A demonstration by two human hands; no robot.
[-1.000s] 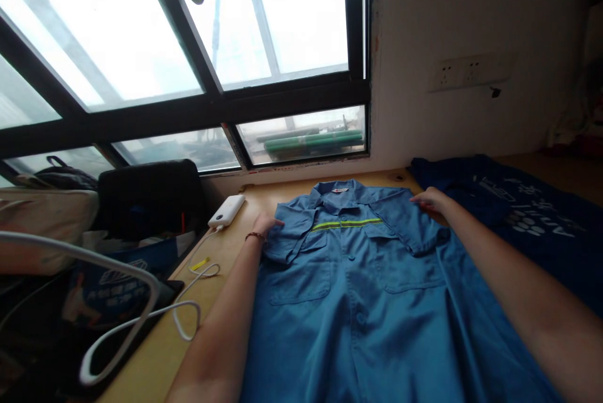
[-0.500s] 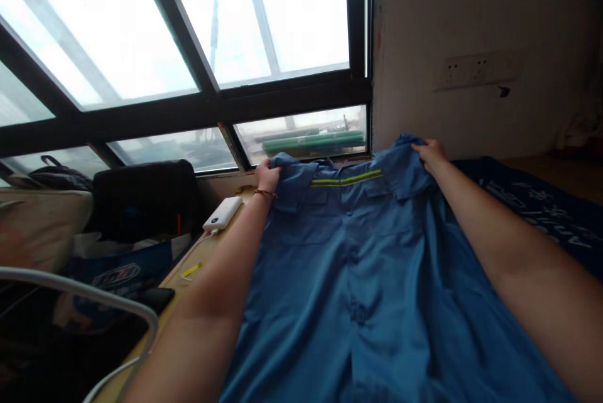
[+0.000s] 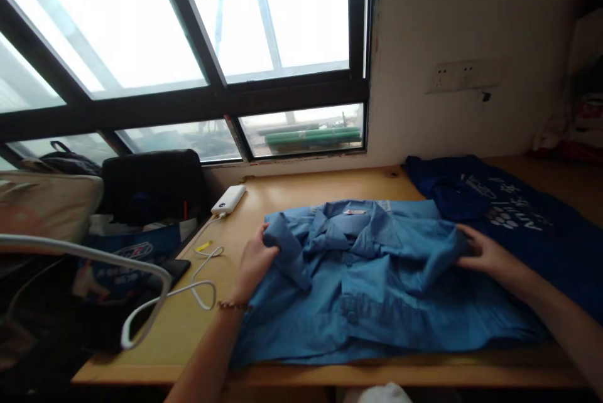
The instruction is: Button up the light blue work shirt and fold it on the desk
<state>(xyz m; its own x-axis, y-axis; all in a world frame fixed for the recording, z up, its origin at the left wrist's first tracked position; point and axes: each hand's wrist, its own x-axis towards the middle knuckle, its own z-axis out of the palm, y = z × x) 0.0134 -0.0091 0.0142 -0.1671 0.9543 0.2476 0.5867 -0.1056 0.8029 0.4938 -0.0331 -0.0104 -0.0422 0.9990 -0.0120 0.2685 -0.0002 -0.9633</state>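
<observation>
A blue work shirt (image 3: pixel 325 309) lies spread on the wooden table, its collar toward the window and buttoned front facing up. The cloth is bunched and folded around the chest. My left hand (image 3: pixel 257 258), with a beaded bracelet on the wrist, is closed on the shirt's left sleeve area. On the other side my right hand (image 3: pixel 483 252) pinches the opposite sleeve between thumb and fingers; the fingertips are partly hidden by cloth. Beyond my right hand is a dark blue garment (image 3: pixel 541 221) with white lettering.
A white power bank (image 3: pixel 228 199) with a white cable (image 3: pixel 205 284) lies on the wooden table (image 3: pixel 155 340) at left. A white curved tube (image 3: pixel 94 251) crosses the lower left. Black bag-like items (image 3: pixel 153 183) stand beside the table, under the window. A wall socket (image 3: pixel 464 75) is at right.
Both hands have come down and closer to me with the shirt. Held stretched up before, the shirt now lies on the table with its collar showing. More tabletop and dark garment are visible.
</observation>
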